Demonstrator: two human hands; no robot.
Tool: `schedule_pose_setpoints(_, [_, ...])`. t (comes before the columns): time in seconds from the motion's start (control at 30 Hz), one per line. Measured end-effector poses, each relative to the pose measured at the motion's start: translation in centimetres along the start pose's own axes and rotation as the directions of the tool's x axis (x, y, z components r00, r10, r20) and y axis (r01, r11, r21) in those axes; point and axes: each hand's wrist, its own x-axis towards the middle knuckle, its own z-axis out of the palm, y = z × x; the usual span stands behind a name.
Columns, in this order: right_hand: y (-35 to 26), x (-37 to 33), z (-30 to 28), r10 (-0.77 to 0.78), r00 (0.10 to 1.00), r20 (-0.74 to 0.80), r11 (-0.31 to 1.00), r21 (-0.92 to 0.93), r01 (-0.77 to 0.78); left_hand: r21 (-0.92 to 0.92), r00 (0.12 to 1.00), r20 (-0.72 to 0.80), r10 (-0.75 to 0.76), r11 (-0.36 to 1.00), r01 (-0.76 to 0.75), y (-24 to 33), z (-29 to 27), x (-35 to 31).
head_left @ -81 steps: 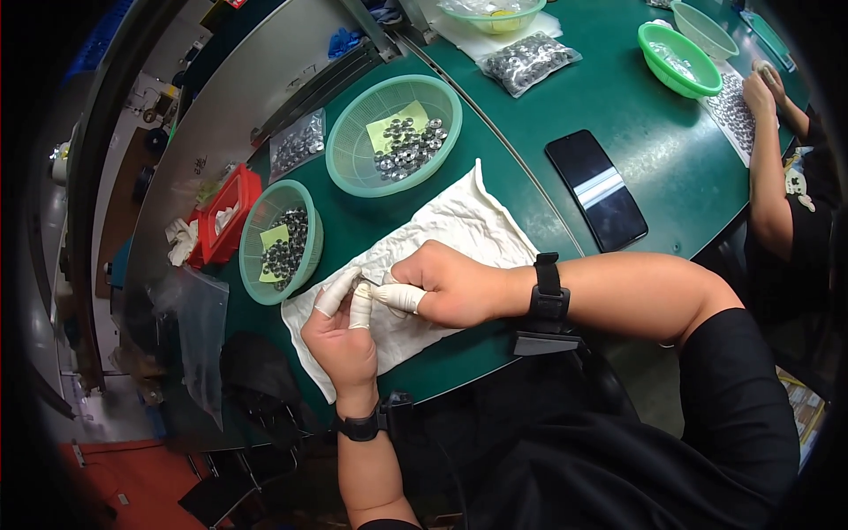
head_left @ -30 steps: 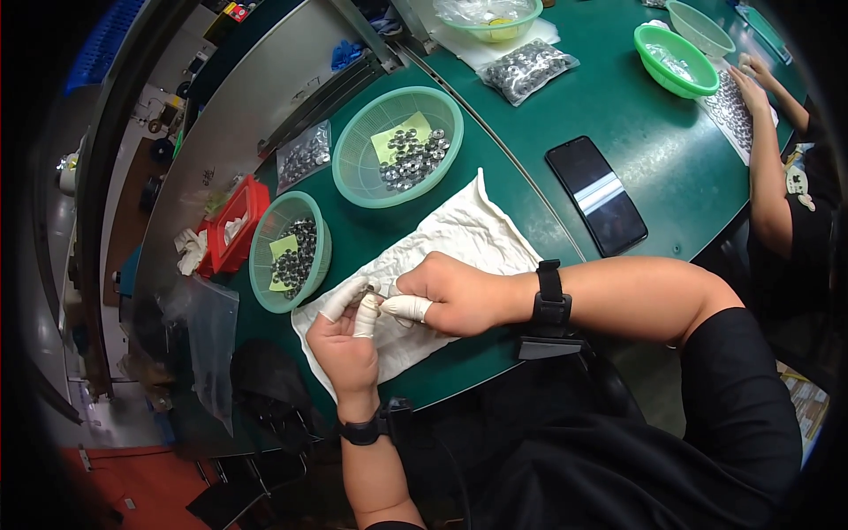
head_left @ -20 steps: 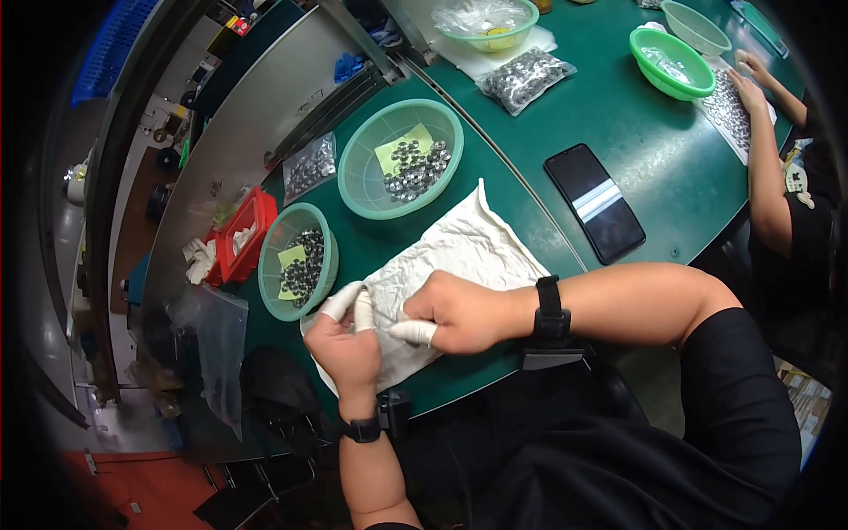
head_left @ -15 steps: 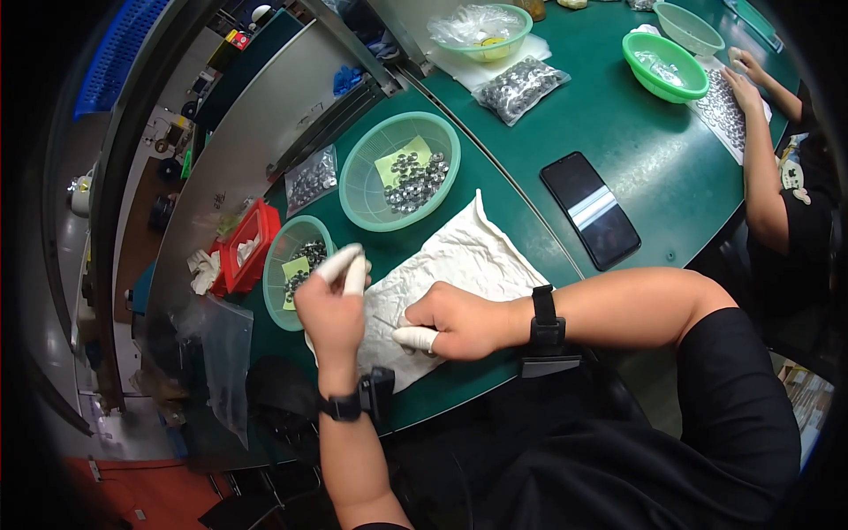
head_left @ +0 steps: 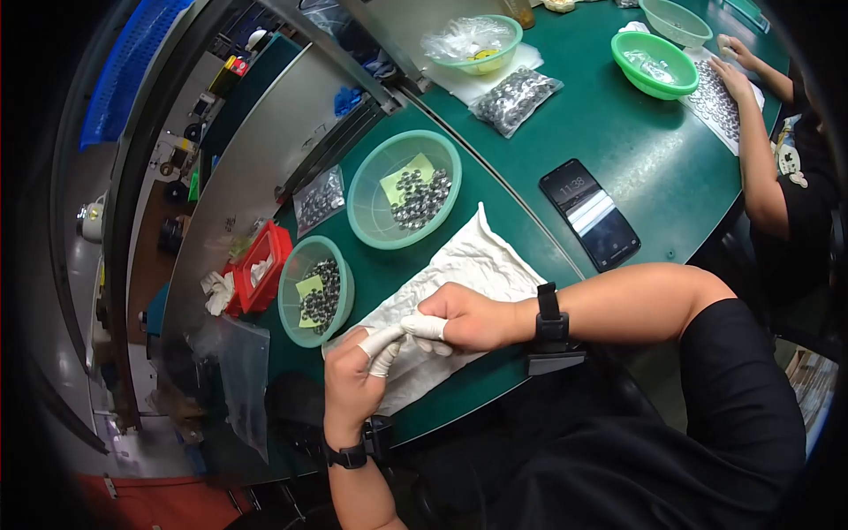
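Above a white cloth [head_left: 477, 256] spread on the green table, my two hands meet fingertip to fingertip. My left hand [head_left: 355, 384] wears white finger cots and is closed in a pinch. Pressed against it from the right is my right hand [head_left: 468, 320], also closed, with white finger cots. Whatever sits between the fingertips is hidden or too small to name. To the left of the cloth stands a small green basket [head_left: 346, 296] with small dark metal parts and a yellow slip. Beyond the cloth, a larger green basket [head_left: 358, 199] holds shiny metal parts and another slip.
A phone [head_left: 590, 215] with its screen lit lies right of the cloth. Bags of metal parts [head_left: 515, 99] lie farther back. A red bin [head_left: 276, 256] and a clear plastic bag [head_left: 243, 380] sit at the left edge. At far right, another person's hands [head_left: 738, 75] touch a parts-covered sheet.
My left hand has come down from beside the small basket and moved right to meet my right hand's fingertips. The phone screen has lit up. The view has shifted slightly.
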Motion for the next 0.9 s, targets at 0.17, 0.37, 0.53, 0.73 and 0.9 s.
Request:
schedule_pose_setpoints(0.17, [0.5,-0.2,0.2,0.099,0.990,0.102,0.993,-0.081,-0.091,0.031,0.998,-0.024,-0.050,0.998,0.051,0.3,-0.1,-1.6])
schedule_pose_setpoints(0.37, [-0.1,0.1,1.1,0.072,0.990,-0.125,0.983,-0.161,-0.092,-0.028,0.966,-0.245,-0.077,0.997,0.072,-1.6,-1.5,-2.4])
schedule_pose_setpoints(0.53, [0.4,0.2,-0.2,0.093,0.994,-0.065,0.985,-0.141,-0.101,-0.005,0.850,-0.392,-0.352,0.925,0.381,-5.3,-4.1,-1.2])
schedule_pose_setpoints(0.73, [0.3,0.3,0.6,0.019,1.000,-0.023,0.991,-0.134,-0.022,0.286,0.884,-0.311,-0.349,0.853,0.437,-11.2,-5.5,0.9])
schedule_pose_setpoints(0.9, [0.2,0.3,0.2,0.012,1.000,-0.027,0.993,-0.118,-0.015,0.294,0.873,-0.397,-0.285,0.861,0.415,-10.9,-4.9,0.3])
